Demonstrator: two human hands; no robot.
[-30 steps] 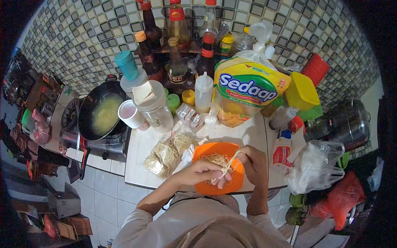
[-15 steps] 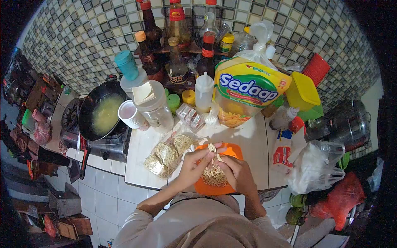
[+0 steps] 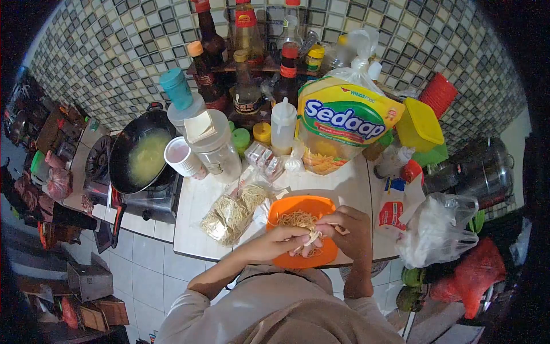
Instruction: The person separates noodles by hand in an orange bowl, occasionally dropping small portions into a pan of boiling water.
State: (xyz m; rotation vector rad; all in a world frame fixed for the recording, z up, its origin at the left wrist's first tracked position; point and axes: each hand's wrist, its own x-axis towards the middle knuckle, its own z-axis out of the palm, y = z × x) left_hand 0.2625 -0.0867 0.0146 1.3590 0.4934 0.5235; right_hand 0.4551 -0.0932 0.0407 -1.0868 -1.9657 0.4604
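Note:
An orange bowl [image 3: 303,203] stands at the counter's front edge with loose dry noodles [image 3: 293,219] inside. Over its near side, my left hand [image 3: 281,242] has its fingers closed on a small piece of noodles [image 3: 313,237]. My right hand [image 3: 348,226] pinches the same piece from the other side, so the two hands almost meet. Left of the bowl lies a clear plastic bag [image 3: 232,212] of noodle bundles, apart from my hands.
A black wok [image 3: 125,172] with yellowish oil sits on the stove at left. Clear jars [image 3: 220,163], a squeeze bottle [image 3: 283,129] and a large Sedaap bag [image 3: 344,123] line the back. A white plastic bag [image 3: 438,232] lies at right.
Both hands have moved down and toward my body, with the noodle piece still between them. The bowl's far side and the noodles inside now show more.

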